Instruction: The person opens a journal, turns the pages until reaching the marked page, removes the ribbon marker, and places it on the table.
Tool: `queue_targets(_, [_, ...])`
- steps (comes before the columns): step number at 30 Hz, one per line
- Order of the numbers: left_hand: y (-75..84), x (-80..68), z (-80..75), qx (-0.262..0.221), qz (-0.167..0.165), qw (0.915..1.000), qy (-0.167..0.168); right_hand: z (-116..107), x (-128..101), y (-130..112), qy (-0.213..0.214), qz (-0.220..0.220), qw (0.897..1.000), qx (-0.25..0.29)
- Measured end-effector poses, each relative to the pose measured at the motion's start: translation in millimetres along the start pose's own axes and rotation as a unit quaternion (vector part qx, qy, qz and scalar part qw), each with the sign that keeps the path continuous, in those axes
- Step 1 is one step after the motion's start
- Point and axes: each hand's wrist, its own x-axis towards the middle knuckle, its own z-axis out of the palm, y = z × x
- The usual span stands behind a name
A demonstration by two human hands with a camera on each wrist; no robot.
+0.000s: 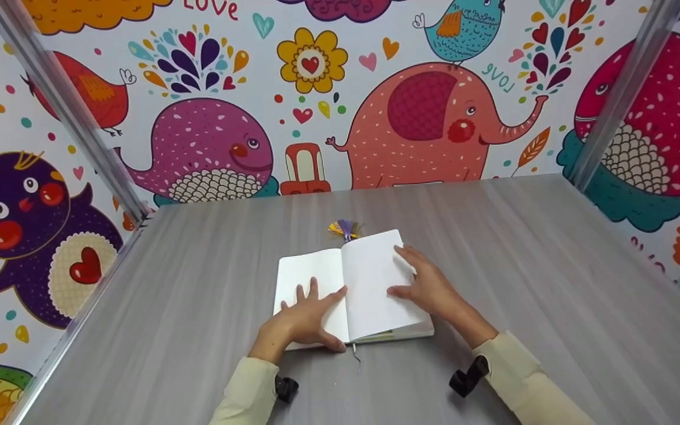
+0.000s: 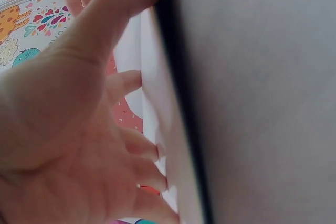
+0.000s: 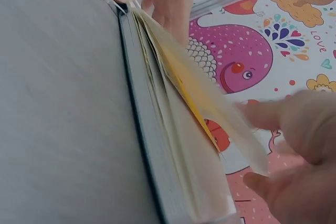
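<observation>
Both hands, left (image 1: 304,321) and right (image 1: 428,289), fingers spread, press an open notebook (image 1: 369,283) on the grey table (image 1: 552,283) (cartoon-papered walls (image 1: 434,106) around).

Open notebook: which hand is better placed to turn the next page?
Right, probably. The right hand has its fingers on the lifted pages of the notebook, at their outer edge. The left hand lies flat on the left page, holding it down.
</observation>
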Motion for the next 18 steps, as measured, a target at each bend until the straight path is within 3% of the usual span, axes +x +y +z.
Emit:
queue_targets(5, [0.3,-0.5,0.4,-0.010,0.002,0.9999,-0.003,0,0,0,0.050,0.070,0.993,0.078])
queue_targets(11, [-1.1,-2.2,-4.5,-0.014,0.012,0.9997,-0.016,-6,2,3,0.064,0.139,0.975,0.164])
queue_targets(18, [-8.4,-10.3,-21.6,-0.028,0.031,0.9986,-0.033,-9,6,5,0.067,0.160,0.956,0.238])
